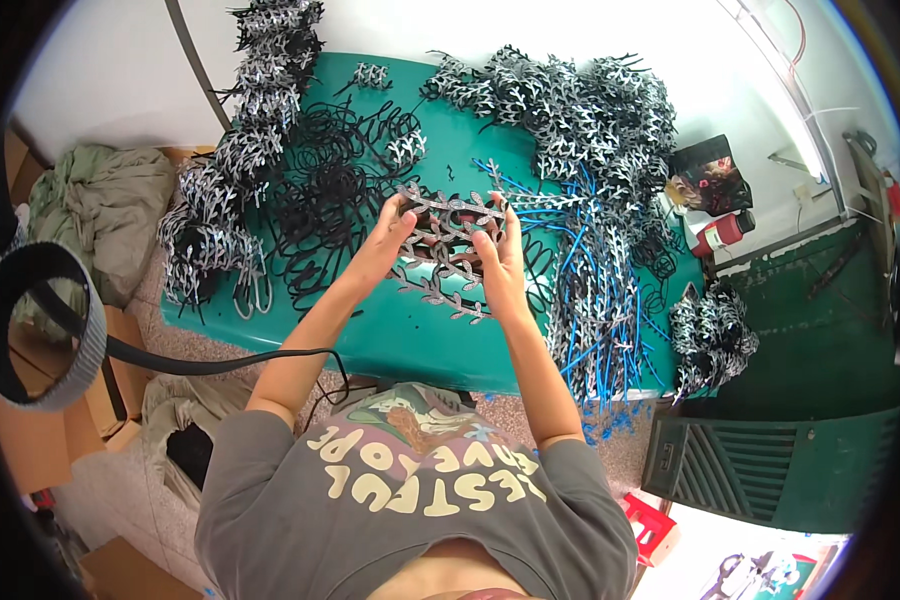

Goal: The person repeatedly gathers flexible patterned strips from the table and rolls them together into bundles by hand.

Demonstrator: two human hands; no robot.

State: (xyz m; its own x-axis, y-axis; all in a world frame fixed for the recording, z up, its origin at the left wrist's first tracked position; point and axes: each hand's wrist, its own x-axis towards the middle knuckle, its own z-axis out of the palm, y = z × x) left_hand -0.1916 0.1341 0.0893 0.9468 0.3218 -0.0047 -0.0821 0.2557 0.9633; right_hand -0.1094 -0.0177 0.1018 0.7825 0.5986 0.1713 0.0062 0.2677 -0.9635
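Between both hands, above the green table [420, 350], hangs a small bunch of silver leaf-vine strips [458, 270], some with dark or brown backs. My left hand [385, 240] grips its left end, thumb on top. The right end is pinched in my right hand [500, 255], with the thumb laid over the strips. Gaps show between the separate rows of leaves. Just beyond my right hand lie blue cords [535, 215] and loose silver leaf strips. Black cords [320, 200] are tangled beside my left hand.
Piles of silver-and-black leaf strips stand at the left [260, 120] and far right [590, 110]. Strips with blue cords [600, 300] spill over the front edge. A red bottle [725, 232] stands at the right. Cardboard boxes [80, 420] and cloth bundles [100, 215] lie left.
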